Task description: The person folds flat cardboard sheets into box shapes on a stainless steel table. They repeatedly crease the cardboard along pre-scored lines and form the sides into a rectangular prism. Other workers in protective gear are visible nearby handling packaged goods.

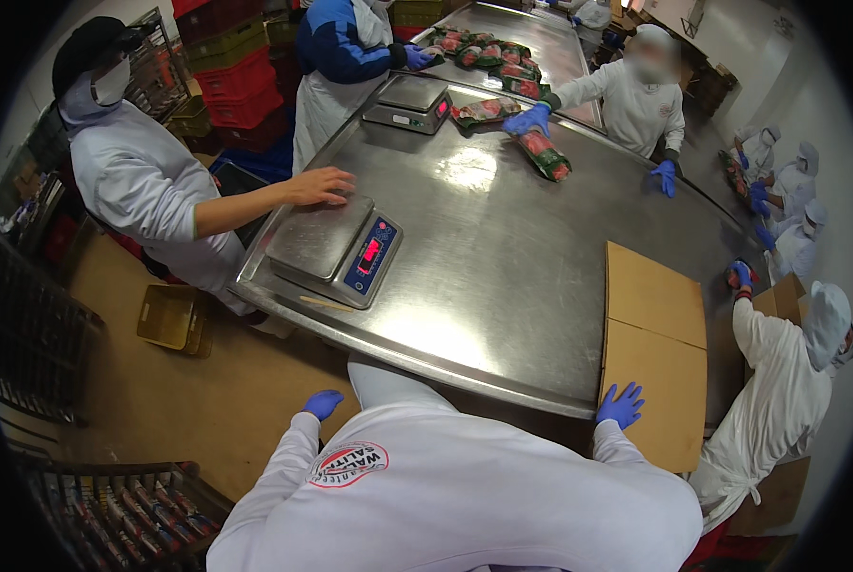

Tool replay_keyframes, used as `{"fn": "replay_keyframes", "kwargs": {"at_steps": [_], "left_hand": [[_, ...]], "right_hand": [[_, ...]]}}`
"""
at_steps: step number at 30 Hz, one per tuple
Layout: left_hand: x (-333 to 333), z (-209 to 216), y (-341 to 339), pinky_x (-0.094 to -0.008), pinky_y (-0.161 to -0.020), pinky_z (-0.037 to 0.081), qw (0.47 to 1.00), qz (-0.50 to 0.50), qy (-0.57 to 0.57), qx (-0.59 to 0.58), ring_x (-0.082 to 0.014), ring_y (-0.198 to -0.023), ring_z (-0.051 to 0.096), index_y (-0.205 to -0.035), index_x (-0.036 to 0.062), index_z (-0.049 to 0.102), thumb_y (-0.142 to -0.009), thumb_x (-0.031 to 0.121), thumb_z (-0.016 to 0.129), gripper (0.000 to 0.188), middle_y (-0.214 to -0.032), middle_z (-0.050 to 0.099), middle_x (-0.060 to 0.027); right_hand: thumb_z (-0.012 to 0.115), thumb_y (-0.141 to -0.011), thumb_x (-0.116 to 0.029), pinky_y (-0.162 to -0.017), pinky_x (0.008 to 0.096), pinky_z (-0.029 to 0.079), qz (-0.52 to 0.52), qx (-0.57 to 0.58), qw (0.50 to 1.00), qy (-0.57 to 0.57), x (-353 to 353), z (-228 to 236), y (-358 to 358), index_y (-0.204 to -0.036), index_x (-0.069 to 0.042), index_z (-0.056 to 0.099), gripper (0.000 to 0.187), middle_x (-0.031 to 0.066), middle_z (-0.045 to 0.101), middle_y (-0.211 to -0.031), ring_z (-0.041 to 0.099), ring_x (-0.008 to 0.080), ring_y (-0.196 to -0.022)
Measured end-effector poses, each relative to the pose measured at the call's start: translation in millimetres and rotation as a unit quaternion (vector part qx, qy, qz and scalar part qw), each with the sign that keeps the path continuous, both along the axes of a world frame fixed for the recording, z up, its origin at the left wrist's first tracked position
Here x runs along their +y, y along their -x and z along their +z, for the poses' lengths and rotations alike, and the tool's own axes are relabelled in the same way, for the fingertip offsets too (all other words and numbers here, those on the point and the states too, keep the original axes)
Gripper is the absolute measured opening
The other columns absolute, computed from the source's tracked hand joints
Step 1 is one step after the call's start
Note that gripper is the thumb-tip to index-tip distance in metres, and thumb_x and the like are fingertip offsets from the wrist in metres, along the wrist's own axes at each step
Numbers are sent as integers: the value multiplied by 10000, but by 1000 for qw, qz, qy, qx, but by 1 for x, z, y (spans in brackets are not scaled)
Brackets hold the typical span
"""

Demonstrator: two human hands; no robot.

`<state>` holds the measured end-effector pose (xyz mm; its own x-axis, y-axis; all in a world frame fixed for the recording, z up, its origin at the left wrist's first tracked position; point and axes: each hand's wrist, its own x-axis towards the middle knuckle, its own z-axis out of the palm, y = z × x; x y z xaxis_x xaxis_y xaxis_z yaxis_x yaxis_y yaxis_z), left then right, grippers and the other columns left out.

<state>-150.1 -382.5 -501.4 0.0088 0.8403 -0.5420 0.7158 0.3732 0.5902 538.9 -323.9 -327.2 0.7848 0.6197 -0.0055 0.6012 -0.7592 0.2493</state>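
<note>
**Inspector:** Where were the wearer's hands?

**Assistant:** Both wore blue gloves. The right hand (621,405) lay with fingers spread and flat, its grip open, on the near edge of a flattened cardboard (653,357). It clasped nothing. The left hand (323,403) hung off the counter (503,257), below its near edge, over the tan floor (198,400). Its fingers looked curled, but I could not tell whether it held anything.

**Inspector:** And the cardboard?

**Assistant:** It lay at the counter's right near corner, overhanging the near edge, a fold line crossing its middle.

**Inspector:** What else stood on the counter?

**Assistant:** A scale (336,250) with a red display stood at the left side, well apart from the cardboard. A person in a grey top rested a bare hand (320,185) just beyond its pan. A second scale (409,103) stood farther back. Near it, a worker in white pressed a gloved hand (528,119) beside a green pack (545,154) of red produce. More such packs (488,52) lay heaped at the far end.

**Inspector:** Surroundings?

**Assistant:** Red crates (241,86) were stacked at the back left, and a yellow crate (171,317) sat on the floor left of the counter.
</note>
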Motion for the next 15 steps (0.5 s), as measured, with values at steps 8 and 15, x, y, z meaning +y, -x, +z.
{"fn": "replay_keyframes", "kwargs": {"at_steps": [8, 15], "left_hand": [[-3, 16, 15, -400, -1055, 376, 971, -174, 108, 127, -320, -1236, 502, -1272, 92, 584, -952, 448, 399, 513, -1329, 548, -144], [-32, 0, -7, -427, -1061, 359, 975, -41, 166, 144, -320, -1255, 485, -1248, 111, 611, -927, 497, 434, 532, -1339, 544, -133]], "right_hand": [[296, -963, -572, -1086, 540, 267, 5, 5, 1000, -11, -3, -25, -20, -1506, -162, 246, 682, 44, 214, -1573, 267, 338, -1406], [392, -954, -502, -1070, 484, 305, 185, -1, 937, -297, 44, -109, -70, -1452, -64, 340, 665, 108, 328, -1516, 381, 326, -1333]]}}
